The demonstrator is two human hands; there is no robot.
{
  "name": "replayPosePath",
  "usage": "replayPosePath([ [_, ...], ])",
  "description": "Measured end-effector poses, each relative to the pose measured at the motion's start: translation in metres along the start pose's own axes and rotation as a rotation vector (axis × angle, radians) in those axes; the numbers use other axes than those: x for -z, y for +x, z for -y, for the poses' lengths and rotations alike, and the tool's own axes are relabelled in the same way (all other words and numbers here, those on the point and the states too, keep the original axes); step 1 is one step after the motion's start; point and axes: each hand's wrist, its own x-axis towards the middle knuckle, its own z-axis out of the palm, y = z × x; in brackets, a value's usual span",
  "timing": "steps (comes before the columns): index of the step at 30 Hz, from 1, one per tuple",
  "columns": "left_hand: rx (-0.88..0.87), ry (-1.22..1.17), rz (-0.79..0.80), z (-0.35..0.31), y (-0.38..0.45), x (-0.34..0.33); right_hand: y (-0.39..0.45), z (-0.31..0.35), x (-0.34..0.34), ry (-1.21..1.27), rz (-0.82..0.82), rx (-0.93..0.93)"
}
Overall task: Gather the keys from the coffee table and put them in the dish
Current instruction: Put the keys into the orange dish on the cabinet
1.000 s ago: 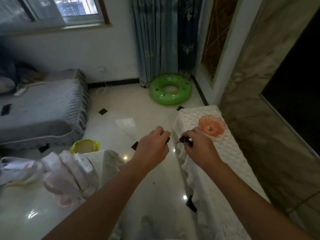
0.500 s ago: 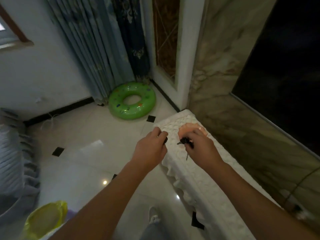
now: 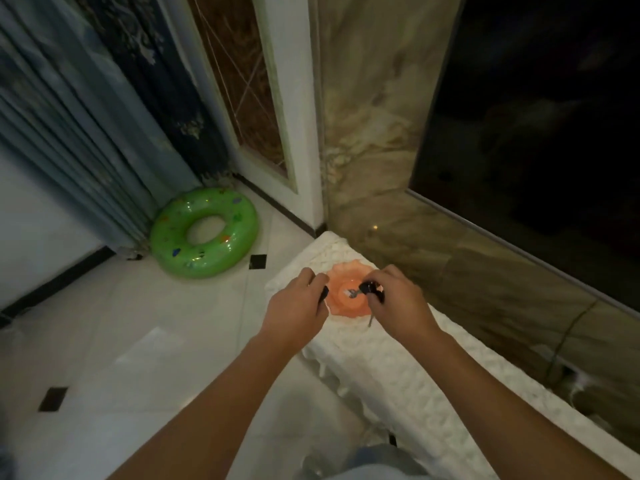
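Hovering right over the orange dish, the right hand pinched a key bunch with one blade hanging down; the left hand clutched a dark fob just beside the rim.

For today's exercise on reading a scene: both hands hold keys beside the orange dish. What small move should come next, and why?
Probably the right hand should open and drop its keys into the orange dish. They already hang over the dish's bowl, and the left hand, shut on a dark key, waits at the rim.
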Motion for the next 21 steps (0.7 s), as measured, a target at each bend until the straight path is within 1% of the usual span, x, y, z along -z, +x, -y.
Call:
replayPosePath([
  [7, 0.0, 0.015, 0.016, 0.03, 0.043, -0.004, 0.052, -0.007, -0.026, -0.002, 0.034, -0.048],
  [11, -0.081, 0.0, 0.085, 0.051, 0.078, -0.023, 0.077, -0.012, -0.039, -0.009, 0.039, -0.115],
  [16, -0.171, -0.041, 0.178, 0.088, 0.131, -0.054, 0.109, -0.016, -0.068, -0.023, 0.025, -0.294],
  [21, -0.259, -0.123, 0.288, 0.126, 0.177, -0.104, 0.139, -0.035, -0.132, 0.062, -0.025, -0.518],
])
